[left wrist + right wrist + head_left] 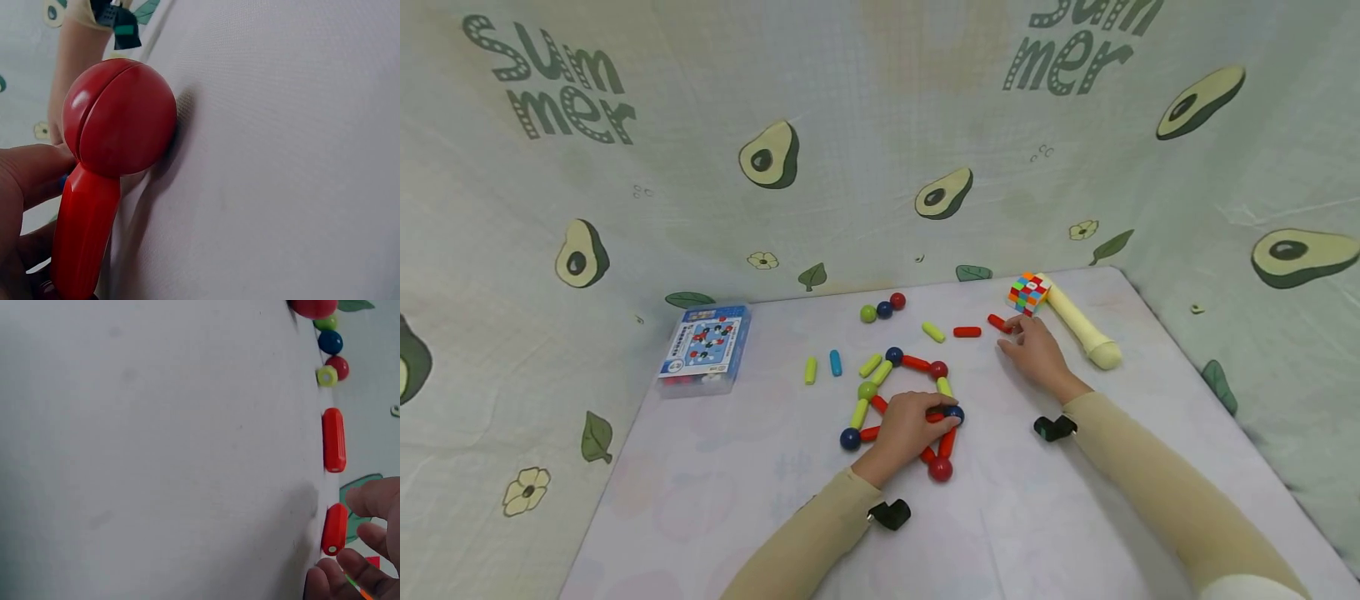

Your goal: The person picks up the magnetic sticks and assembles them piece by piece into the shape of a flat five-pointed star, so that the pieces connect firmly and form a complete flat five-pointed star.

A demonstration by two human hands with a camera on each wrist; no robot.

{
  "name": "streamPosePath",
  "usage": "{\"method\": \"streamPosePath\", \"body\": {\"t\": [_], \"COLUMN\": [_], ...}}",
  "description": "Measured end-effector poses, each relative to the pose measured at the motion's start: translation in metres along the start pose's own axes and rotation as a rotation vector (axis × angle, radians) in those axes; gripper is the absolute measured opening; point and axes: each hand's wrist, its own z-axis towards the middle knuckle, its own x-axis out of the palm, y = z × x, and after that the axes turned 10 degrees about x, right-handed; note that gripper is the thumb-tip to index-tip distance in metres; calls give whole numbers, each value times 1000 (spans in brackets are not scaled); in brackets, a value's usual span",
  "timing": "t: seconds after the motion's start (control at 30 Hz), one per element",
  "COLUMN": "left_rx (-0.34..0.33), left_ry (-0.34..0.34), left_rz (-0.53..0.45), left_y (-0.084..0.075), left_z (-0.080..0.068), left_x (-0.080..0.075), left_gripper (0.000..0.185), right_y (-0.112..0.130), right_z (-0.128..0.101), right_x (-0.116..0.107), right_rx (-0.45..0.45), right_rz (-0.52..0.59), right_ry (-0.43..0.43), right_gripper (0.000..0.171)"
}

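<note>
While the left hand [906, 429] pinches a blue ball [956, 412] | right hand [1036, 350], fingers parted, at a red stick [997, 322] | frame [947, 443] beneath left grip joined, balls [884, 310] beyond unattached

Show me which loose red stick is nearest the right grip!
The slanted red stick, right by the right grip and near the colourful cube. The other loose red stick lies farther left, away from both.
</note>
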Motion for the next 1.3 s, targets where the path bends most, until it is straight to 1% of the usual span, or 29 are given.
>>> {"method": "streamPosePath", "body": {"t": [0.13, 0.3, 0.47, 0.57, 0.73, 0.93, 1.1, 1.3], "left_rx": [-7, -26, -30, -33, -34, -25, -22, -14], "left_ry": [1, -3, -7, -9, -14, -13, -11, -13], "left_rz": [4, 15, 11, 12, 32, 43, 49, 57], "left_y": [0, 0, -1, -1, -1, -1, -1, 0], "left_z": [1, 1, 1, 1, 1, 1, 1, 3], "left_x": [1, 2, 2, 2, 3, 2, 2, 3], "left_gripper": [34, 34, 34, 34, 34, 35, 35, 35], "right_y": [-2, -2, -2, -2, -1, -6, -4, 6], "right_z": [15, 29, 35, 34, 26, 12, -7, -25], "right_x": [-1, -1, -2, -2, -3, -1, 0, 12], "right_rx": [-2, -37, -30, -18, -23, -30, -62, -120], "right_rz": [-21, -86, -165, -167, -124, -104, -77, -90], "right_ry": [-31, -35, -39, -40, -24, 2, 41, 93], "right_gripper": [43, 42, 33, 29, 26, 21, 19, 17]}}
